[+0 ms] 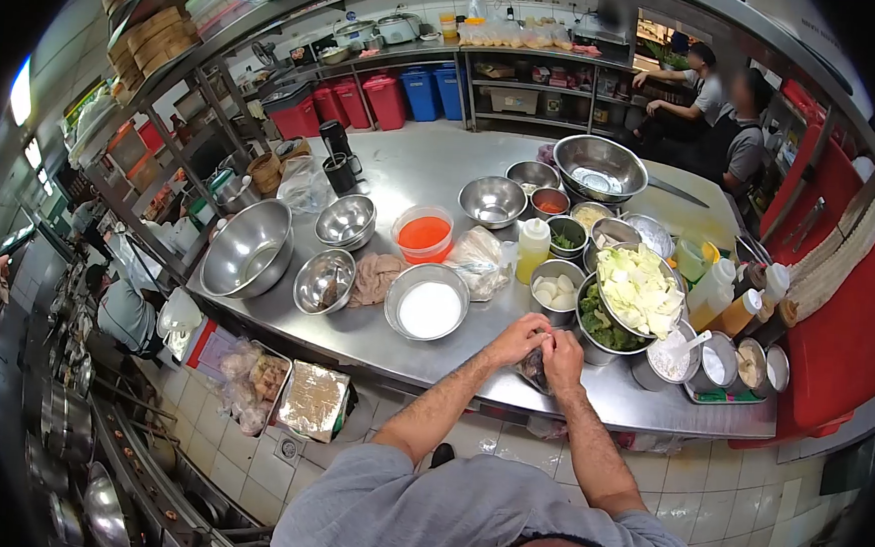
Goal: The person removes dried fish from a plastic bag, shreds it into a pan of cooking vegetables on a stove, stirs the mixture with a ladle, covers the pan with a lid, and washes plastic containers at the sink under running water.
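At the near edge of the worktop [394,166], right of the middle, both hands are close together: left hand [521,340] and right hand [562,357] side by side, fingers pinched around the gathered top of a dark bag [534,374]. And that bag sits right there by the near edge, under the knuckles, its contents too dim to make out. Straight past the hands, a pot of pale pieces [557,287], and just beyond it a yellow bottle [532,251]. Over to the right, look, a pot of greens [602,330], with a bowl of cabbage [640,291] perched over its top! Carry on along the near edge and it's a white tub [666,365] with a spoon [694,340] in it, then small tins [715,367] toward the near right corner. Swing left of the hands: a bowl of white liquid [427,308], a red tub [425,237] beyond, a clear bag [480,266] near both, and a crumpled cloth [378,279]. Out at the left edge, a large steel bowl [249,250]. Up toward the far right corner, a big bowl [600,170], with a knife [677,191] just to its right.
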Demonstrator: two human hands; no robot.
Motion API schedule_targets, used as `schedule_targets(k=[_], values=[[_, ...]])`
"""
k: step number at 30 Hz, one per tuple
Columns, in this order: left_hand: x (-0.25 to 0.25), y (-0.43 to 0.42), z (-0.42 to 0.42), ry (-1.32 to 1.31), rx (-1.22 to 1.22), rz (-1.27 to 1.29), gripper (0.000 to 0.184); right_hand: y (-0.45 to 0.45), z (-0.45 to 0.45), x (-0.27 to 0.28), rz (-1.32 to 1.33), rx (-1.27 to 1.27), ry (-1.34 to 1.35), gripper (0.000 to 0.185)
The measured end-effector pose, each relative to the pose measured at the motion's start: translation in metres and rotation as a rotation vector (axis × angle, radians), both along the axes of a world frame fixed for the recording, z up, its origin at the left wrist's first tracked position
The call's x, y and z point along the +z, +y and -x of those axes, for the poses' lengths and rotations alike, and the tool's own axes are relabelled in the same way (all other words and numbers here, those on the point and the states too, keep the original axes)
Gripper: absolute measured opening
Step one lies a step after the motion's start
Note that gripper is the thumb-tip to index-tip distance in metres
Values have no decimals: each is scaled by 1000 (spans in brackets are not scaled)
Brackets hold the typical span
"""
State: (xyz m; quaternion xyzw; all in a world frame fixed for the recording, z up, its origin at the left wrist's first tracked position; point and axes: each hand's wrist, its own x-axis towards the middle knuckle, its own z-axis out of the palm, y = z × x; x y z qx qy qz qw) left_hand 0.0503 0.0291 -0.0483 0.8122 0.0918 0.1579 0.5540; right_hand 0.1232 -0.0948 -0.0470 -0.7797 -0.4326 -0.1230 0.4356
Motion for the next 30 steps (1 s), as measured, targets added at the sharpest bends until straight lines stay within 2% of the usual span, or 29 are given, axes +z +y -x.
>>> schedule_targets(k=[1,3,10,12,13,15,17,22,24,25,27,30], values=[[1,1,1,-3,3,-1,19,1,-3,0,-1,3,-3,9],[2,3,2,17,-112,259,16,2,-8,4,-17,85,53,9],[-5,-11,14,-49,-11,59,19,1,-8,25,-13,169,56,12],[-4,-15,15,-79,49,7,19,-2,-3,35,61,104,187,16],[-4,-16,15,-79,51,8,19,-3,-5,29,63,105,187,16],[-2,-20,16,-136,67,4,18,-3,-11,11,231,128,74,20],[1,-22,15,-114,96,47,18,0,-13,1,172,112,69,20],[-10,-28,9,-136,207,59,20,11,-9,26,4,95,147,18],[-11,-33,12,-204,303,-170,19,13,-2,33,-75,113,183,17],[-7,-37,14,-203,304,-166,19,11,0,34,-71,113,184,17],[1,-46,21,-328,407,-493,17,9,7,33,-177,97,119,17],[-5,-43,15,-286,427,-611,18,3,8,22,-147,105,33,12]])
